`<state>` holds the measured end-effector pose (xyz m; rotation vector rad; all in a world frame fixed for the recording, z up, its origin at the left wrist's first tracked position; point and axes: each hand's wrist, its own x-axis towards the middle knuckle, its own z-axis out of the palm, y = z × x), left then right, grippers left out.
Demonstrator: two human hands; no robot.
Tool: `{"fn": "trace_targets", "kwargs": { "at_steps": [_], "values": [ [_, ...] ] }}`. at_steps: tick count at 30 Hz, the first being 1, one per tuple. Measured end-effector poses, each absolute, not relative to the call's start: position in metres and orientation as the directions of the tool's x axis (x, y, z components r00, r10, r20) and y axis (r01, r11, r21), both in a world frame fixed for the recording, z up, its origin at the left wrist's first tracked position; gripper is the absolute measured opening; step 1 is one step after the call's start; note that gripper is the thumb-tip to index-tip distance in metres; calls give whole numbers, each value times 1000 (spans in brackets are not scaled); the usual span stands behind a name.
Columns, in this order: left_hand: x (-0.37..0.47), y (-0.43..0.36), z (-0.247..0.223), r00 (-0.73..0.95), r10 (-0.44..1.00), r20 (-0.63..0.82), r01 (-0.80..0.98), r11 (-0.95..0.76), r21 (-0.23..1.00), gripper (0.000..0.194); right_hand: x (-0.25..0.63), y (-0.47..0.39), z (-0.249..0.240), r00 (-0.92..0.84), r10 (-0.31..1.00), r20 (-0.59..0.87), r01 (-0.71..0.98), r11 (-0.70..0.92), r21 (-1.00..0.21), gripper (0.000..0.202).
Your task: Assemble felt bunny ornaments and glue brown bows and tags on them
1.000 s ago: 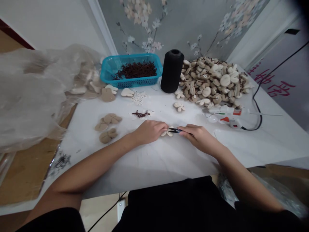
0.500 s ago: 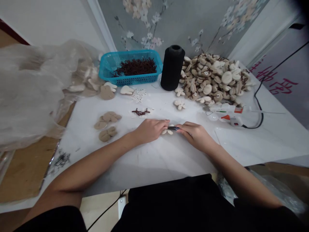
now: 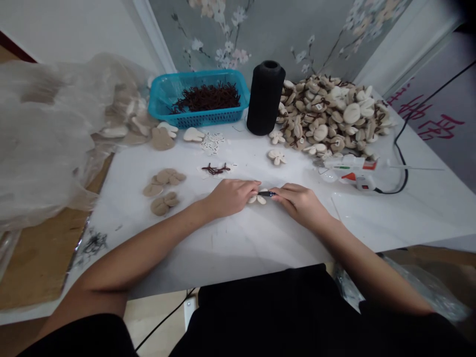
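My left hand point(image 3: 236, 197) is closed, its fingertips pinching the edge of a small cream padded flower-shaped piece point(image 3: 261, 199) low over the white table. My right hand point(image 3: 302, 203) is closed around a small dark slim tool point(image 3: 268, 194). The tool's far end lies across the top of the cream piece, close to my left fingertips. Its tip and exact kind are too small to make out. Just beyond my hands, brown cord bows point(image 3: 216, 169) lie beside small white tags point(image 3: 213, 143). Two similar cream pieces point(image 3: 277, 157) rest farther back.
Beige fabric pieces point(image 3: 165, 177) lie left of my hands. At the back stand a blue basket point(image 3: 199, 119) of brown cords and a black thread cone point(image 3: 265, 99). A heaped pile of padded pieces point(image 3: 330, 119), a glue gun point(image 3: 362, 181) and its cable occupy the right.
The whole view has shifted slightly. My hands stay together at the cream piece, with the dark tool still across it; their grip looks the same.
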<state>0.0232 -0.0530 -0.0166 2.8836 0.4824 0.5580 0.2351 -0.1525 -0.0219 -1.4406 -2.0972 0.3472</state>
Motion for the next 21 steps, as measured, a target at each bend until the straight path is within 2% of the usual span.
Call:
{"fn": "trace_targets", "kwargs": {
  "at_steps": [5, 13, 21],
  "values": [
    [24, -53, -16, 881, 346, 321, 286, -933, 220, 21, 235, -152, -24, -260, 906, 334, 768, 404, -497, 28],
    [24, -54, -15, 881, 370, 295, 303, -920, 249, 22, 239, -161, -18, -230, 922, 311, 719, 377, -584, 28],
    [24, -54, -16, 881, 372, 291, 317, -922, 220, 22, 233, -161, -20, -254, 923, 289, 736, 378, -562, 29]
  ]
}}
